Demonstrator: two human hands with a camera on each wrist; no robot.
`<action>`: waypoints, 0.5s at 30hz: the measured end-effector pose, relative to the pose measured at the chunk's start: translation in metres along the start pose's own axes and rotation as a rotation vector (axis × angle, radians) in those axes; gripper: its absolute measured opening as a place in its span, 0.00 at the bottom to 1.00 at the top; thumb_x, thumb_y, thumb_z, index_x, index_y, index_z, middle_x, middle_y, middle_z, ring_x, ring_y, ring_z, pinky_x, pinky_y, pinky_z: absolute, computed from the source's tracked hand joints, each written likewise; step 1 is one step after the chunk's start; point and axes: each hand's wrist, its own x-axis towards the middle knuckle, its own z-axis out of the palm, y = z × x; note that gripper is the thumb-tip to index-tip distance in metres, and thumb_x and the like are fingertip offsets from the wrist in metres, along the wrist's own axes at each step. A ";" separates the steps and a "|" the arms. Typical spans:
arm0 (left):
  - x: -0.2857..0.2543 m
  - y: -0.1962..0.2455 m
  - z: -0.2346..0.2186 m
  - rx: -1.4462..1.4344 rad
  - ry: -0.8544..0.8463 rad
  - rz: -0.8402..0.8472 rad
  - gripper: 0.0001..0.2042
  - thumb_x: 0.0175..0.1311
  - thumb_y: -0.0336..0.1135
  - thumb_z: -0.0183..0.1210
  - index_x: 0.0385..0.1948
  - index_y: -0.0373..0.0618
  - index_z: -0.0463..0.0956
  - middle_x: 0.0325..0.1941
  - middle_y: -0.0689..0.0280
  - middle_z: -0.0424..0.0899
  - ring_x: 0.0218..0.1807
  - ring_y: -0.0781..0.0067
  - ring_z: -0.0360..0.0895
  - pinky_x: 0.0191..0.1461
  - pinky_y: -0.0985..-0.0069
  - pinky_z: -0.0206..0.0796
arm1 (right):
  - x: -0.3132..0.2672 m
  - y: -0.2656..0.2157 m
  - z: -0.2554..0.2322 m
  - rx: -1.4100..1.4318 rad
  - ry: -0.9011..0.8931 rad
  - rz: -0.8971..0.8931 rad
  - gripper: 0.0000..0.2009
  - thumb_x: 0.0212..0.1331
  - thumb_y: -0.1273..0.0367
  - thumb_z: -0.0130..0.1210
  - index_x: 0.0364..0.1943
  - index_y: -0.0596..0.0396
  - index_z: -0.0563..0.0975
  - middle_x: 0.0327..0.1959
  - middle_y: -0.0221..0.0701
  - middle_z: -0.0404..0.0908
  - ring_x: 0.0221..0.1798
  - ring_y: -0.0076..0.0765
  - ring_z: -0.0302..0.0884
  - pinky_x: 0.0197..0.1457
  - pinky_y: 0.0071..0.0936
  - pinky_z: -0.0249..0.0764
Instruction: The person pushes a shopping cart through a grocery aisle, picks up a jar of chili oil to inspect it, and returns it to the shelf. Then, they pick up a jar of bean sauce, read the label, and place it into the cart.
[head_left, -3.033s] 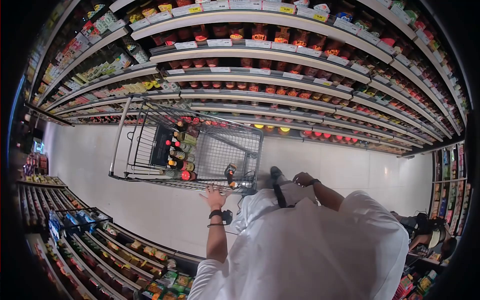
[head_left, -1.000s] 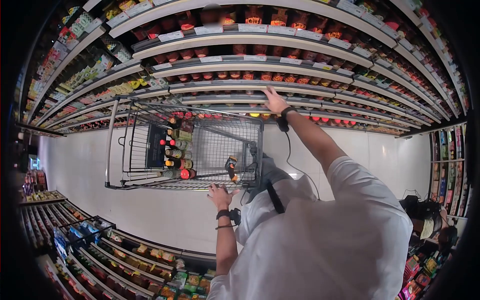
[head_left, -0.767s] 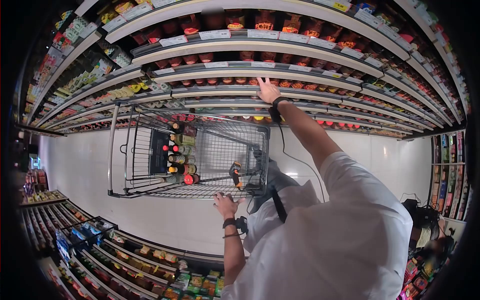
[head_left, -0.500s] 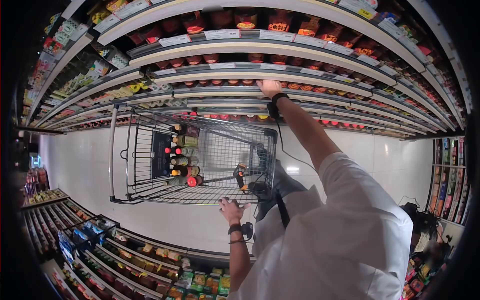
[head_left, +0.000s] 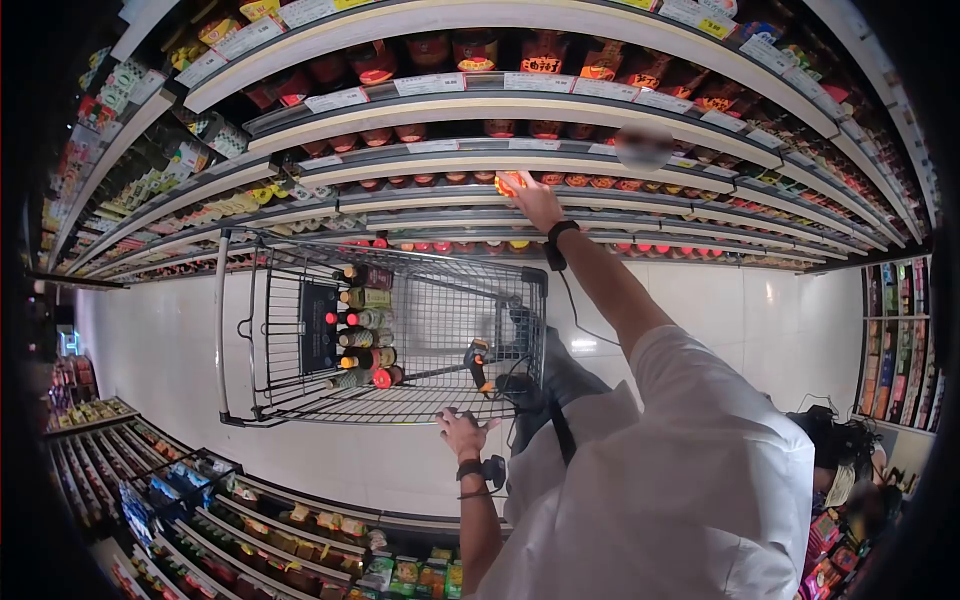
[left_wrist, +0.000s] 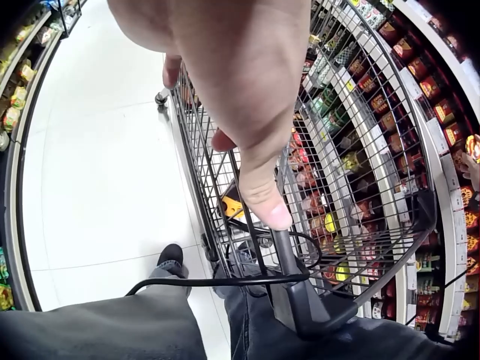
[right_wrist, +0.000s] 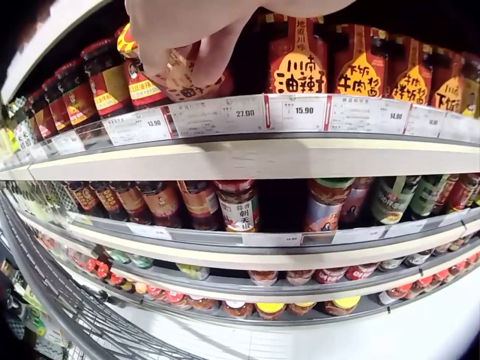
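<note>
My right hand [head_left: 537, 203] is at the front of a shelf of sauce jars, its fingers gripping a jar with a bright orange-red look [head_left: 504, 186]. In the right wrist view this jar [right_wrist: 184, 79] is tilted, a brownish-pink label facing out, just over the price tags. My left hand [head_left: 463, 435] rests on the near side rim of the shopping cart [head_left: 330, 418]. Seen from the left wrist, the thumb [left_wrist: 274, 212] lies along the rim and fingertips hang over it. Several bottles [head_left: 368, 322] lie in a row in the cart beside a black-and-orange device [head_left: 478, 365].
Shelves of jars [right_wrist: 300, 64] run along the far side, with price tags [right_wrist: 296, 112] on their edges. Packaged goods [head_left: 405, 572] fill racks behind my left arm. A cable [head_left: 578, 305] hangs from my right wrist. Another person [head_left: 850, 465] is at the right.
My right hand has gone from beside my body up to the shelf. Half a second ago its fingers were hidden inside; now it is drawn back slightly, gripping a jar. The left hand stays on the cart.
</note>
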 end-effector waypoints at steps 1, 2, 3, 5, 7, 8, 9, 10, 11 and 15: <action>-0.001 0.002 0.001 -0.006 -0.014 -0.001 0.38 0.41 0.74 0.68 0.45 0.49 0.86 0.74 0.49 0.57 0.77 0.40 0.44 0.70 0.42 0.58 | -0.006 -0.003 -0.012 0.032 -0.004 -0.017 0.30 0.59 0.69 0.60 0.68 0.33 0.69 0.62 0.38 0.73 0.39 0.52 0.84 0.42 0.43 0.83; -0.003 0.003 0.003 -0.013 -0.031 -0.003 0.38 0.41 0.73 0.68 0.45 0.49 0.86 0.74 0.49 0.57 0.77 0.41 0.44 0.70 0.42 0.58 | -0.015 -0.007 -0.024 0.064 -0.012 -0.033 0.30 0.59 0.70 0.60 0.67 0.33 0.69 0.63 0.38 0.72 0.39 0.52 0.84 0.42 0.43 0.83; -0.002 0.006 0.002 -0.015 -0.084 -0.014 0.40 0.39 0.72 0.71 0.51 0.51 0.83 0.74 0.48 0.56 0.78 0.40 0.43 0.71 0.41 0.56 | -0.025 -0.008 -0.032 0.136 0.009 -0.069 0.29 0.59 0.69 0.60 0.67 0.34 0.69 0.66 0.35 0.70 0.37 0.51 0.84 0.42 0.42 0.83; 0.000 0.004 0.013 -0.081 -0.017 -0.005 0.43 0.38 0.71 0.72 0.55 0.53 0.79 0.74 0.48 0.56 0.78 0.40 0.43 0.72 0.40 0.53 | -0.059 -0.010 -0.046 0.093 -0.046 -0.077 0.29 0.57 0.69 0.63 0.65 0.37 0.72 0.69 0.36 0.68 0.42 0.48 0.84 0.44 0.41 0.82; 0.007 -0.004 0.022 -0.136 0.040 -0.003 0.49 0.35 0.68 0.75 0.64 0.57 0.69 0.74 0.48 0.56 0.78 0.40 0.44 0.73 0.38 0.49 | -0.090 -0.028 -0.065 0.164 0.062 -0.205 0.28 0.54 0.69 0.67 0.62 0.40 0.75 0.69 0.36 0.69 0.45 0.44 0.84 0.45 0.37 0.81; 0.010 -0.004 0.027 -0.161 0.121 -0.009 0.49 0.35 0.66 0.76 0.65 0.57 0.68 0.74 0.49 0.56 0.77 0.41 0.45 0.73 0.38 0.47 | -0.107 -0.039 -0.078 0.256 0.196 -0.324 0.27 0.51 0.69 0.69 0.60 0.41 0.77 0.68 0.35 0.71 0.45 0.42 0.84 0.44 0.33 0.81; 0.010 -0.001 0.029 -0.184 0.199 -0.012 0.49 0.36 0.64 0.77 0.65 0.57 0.66 0.74 0.51 0.56 0.77 0.42 0.46 0.74 0.37 0.46 | -0.125 -0.055 -0.092 0.365 0.116 -0.224 0.27 0.48 0.69 0.72 0.57 0.44 0.79 0.65 0.35 0.75 0.46 0.40 0.85 0.44 0.30 0.81; 0.003 0.006 0.020 -0.209 0.277 -0.016 0.49 0.37 0.61 0.78 0.65 0.57 0.65 0.75 0.52 0.56 0.76 0.42 0.47 0.75 0.37 0.44 | -0.142 -0.071 -0.109 0.472 0.035 -0.123 0.26 0.45 0.69 0.75 0.54 0.46 0.82 0.62 0.35 0.79 0.47 0.38 0.85 0.44 0.27 0.80; -0.004 0.010 0.010 -0.289 0.339 0.092 0.51 0.37 0.58 0.78 0.67 0.54 0.62 0.74 0.52 0.57 0.76 0.41 0.47 0.76 0.37 0.41 | -0.155 -0.084 -0.129 0.582 -0.012 -0.067 0.25 0.44 0.68 0.77 0.51 0.47 0.84 0.59 0.35 0.82 0.46 0.35 0.85 0.43 0.25 0.80; -0.073 0.064 -0.097 -0.812 0.225 0.690 0.59 0.35 0.37 0.83 0.75 0.51 0.52 0.74 0.51 0.59 0.76 0.48 0.54 0.73 0.55 0.59 | -0.204 -0.134 -0.182 1.050 -0.237 0.211 0.20 0.43 0.70 0.79 0.45 0.52 0.87 0.49 0.35 0.88 0.45 0.20 0.84 0.48 0.19 0.80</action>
